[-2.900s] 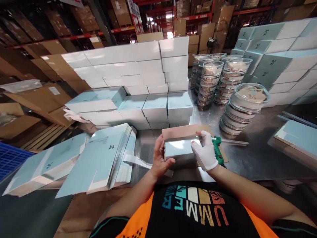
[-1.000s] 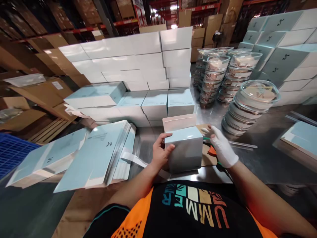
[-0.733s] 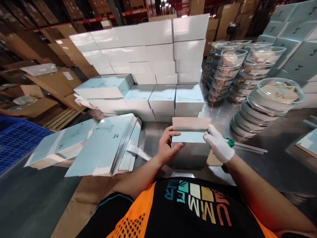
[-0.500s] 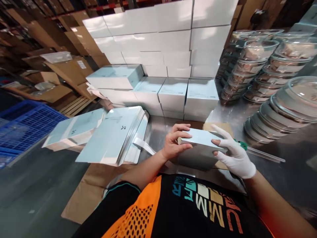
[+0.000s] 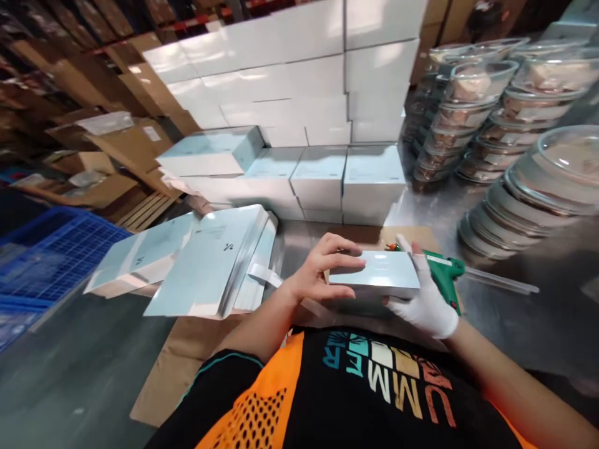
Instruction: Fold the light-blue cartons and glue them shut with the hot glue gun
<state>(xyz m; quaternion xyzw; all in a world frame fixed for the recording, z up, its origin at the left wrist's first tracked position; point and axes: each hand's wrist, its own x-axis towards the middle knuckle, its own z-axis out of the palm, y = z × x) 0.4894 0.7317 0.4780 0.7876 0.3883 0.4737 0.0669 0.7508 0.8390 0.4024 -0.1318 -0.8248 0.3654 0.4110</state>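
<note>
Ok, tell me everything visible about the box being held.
The box looks like card, with a glossy, pale blue rectangular top and a shaded near side. It lies crosswise, the bare left hand around its left end, the white-gloved right hand gripping the right. Whether it touches the table is hidden.

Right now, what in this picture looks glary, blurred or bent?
In the head view, glare whitens the held box's top and patches of the white box wall; also in the head view, cardboard boxes at upper left look smeared, and the nearest tub stack leans outward, perhaps lens distortion.
</note>
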